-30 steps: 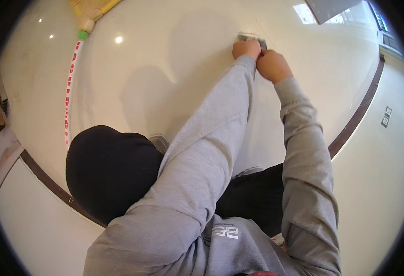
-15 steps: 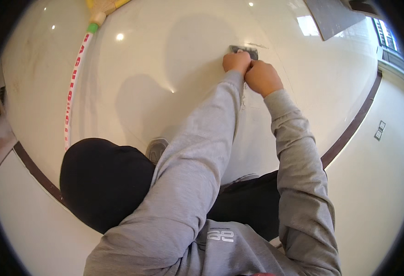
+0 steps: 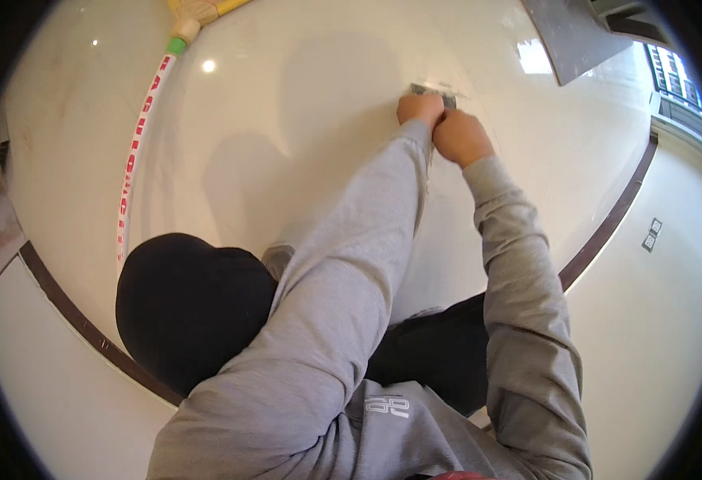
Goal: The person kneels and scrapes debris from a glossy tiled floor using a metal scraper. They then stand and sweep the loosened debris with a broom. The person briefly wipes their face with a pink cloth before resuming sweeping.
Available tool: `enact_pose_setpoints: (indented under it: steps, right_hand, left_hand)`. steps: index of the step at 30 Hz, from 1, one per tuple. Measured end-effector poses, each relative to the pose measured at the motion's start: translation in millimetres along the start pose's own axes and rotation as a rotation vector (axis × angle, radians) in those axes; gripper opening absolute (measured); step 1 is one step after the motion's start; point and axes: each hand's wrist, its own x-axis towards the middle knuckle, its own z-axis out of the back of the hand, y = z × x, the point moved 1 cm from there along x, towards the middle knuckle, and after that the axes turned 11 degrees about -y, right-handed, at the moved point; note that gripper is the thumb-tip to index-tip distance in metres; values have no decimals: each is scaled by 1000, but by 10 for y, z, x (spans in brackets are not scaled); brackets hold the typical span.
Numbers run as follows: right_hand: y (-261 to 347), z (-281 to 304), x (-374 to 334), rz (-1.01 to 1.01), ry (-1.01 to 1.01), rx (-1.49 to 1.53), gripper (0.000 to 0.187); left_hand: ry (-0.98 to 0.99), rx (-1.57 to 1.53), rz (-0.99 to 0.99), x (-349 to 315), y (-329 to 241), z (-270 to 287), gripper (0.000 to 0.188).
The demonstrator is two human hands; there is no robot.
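Out in front of me, a scraper with a flat dark blade [image 3: 449,102] lies low against the glossy pale tile floor [image 3: 247,104]. My left hand [image 3: 420,109] is closed at the scraper, its fingers over part of the blade. Close beside it, touching, my right hand [image 3: 462,138] is closed around the scraper's handle, which the hands hide. Pale crumbly residue [image 3: 456,90] marks the floor just beyond the blade. A thin line of similar residue runs along the floor beneath my left wrist.
A red-and-white pole [image 3: 133,152] with a green collar and yellow head lies on the left. A grey board [image 3: 579,40] stands at the far right. Dark skirting [image 3: 611,216] borders the wall on the right. My black-clad knee [image 3: 191,308] is at lower left.
The whole view has shifted slightly, carrying pole and floor marks to the right. Both hands stay closed at the scraper, and less of its blade shows between them.
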Motion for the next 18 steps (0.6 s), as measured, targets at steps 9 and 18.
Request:
enact_pose_setpoints:
  steps: [9, 18]
  right_hand:
    - [167, 157, -66, 16, 134, -3, 36]
    - [67, -16, -1330, -18, -47, 209, 29]
  left_hand:
    - [43, 39, 25, -16, 30, 158, 42]
    - [-15, 56, 69, -902, 823, 408, 51]
